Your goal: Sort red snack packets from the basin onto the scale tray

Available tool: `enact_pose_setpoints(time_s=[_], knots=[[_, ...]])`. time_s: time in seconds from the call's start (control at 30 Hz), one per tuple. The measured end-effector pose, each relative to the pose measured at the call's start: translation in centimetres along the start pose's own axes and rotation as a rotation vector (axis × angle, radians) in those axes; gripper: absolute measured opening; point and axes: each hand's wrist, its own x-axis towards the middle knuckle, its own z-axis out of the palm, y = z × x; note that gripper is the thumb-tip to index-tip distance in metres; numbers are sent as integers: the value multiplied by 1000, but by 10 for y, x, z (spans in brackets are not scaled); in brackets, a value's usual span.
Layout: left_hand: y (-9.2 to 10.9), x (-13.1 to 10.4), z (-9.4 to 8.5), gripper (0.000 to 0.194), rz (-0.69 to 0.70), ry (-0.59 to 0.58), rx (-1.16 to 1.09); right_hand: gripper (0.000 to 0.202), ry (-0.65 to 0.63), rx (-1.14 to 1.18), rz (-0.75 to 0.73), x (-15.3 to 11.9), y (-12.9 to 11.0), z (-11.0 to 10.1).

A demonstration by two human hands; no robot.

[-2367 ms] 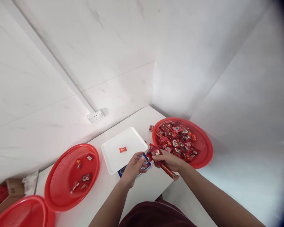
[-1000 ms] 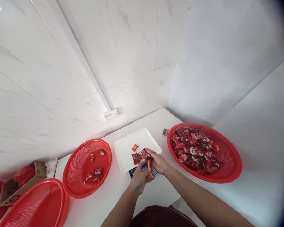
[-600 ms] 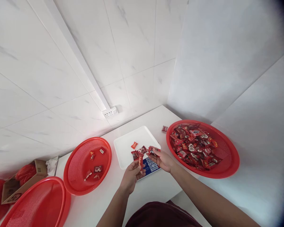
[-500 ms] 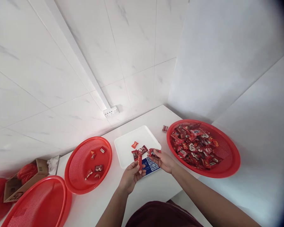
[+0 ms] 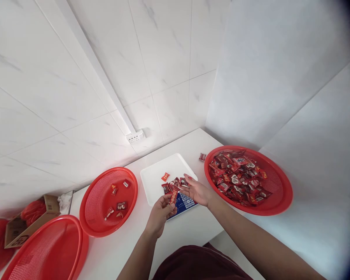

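My left hand [image 5: 160, 214] pinches a slim red snack packet [image 5: 174, 195] over the front of a white weighing scale [image 5: 154, 171]. Fingers apart, my right hand [image 5: 196, 190] hovers over the scale's right side with nothing visibly gripped. Close by its fingertips lies a small dark red packet [image 5: 183, 181]. Beside that, more dark red packets [image 5: 166, 188] are bunched at the front of the scale's tray, partly hidden by the held one. An orange-red packet [image 5: 165, 176] sits apart, farther back. My hands partly cover the scale's blue keypad [image 5: 187, 202].
A red basket [image 5: 282, 194] heaped with packets stands at the right, with a single packet [image 5: 202, 156] beside it. On the left, another red basket [image 5: 87, 202] holds several packets. A third red basket [image 5: 72, 256] and a cardboard box [image 5: 48, 214] are farther left.
My right hand has let go of its dark red packet, which now lies on the scale, and its fingers have spread. My left hand still holds the red packet.
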Motion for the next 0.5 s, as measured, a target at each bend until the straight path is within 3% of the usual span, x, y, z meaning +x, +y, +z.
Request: enact_pose_setpoints(time_s=[0.07, 0.13, 0.33, 0.5], knots=[[1, -1, 0, 43, -9, -11, -2, 45, 14, -123, -11, -1, -5, 6], [2, -3, 0, 44, -12, -7, 25, 52, 41, -290, -28, -6, -7, 9], [10, -9, -3, 29, 71, 27, 153, 35, -255, -626, 16, -33, 2, 5], [17, -9, -2, 31, 96, 25, 86, 35, -176, -615, 12, -51, 3, 8]])
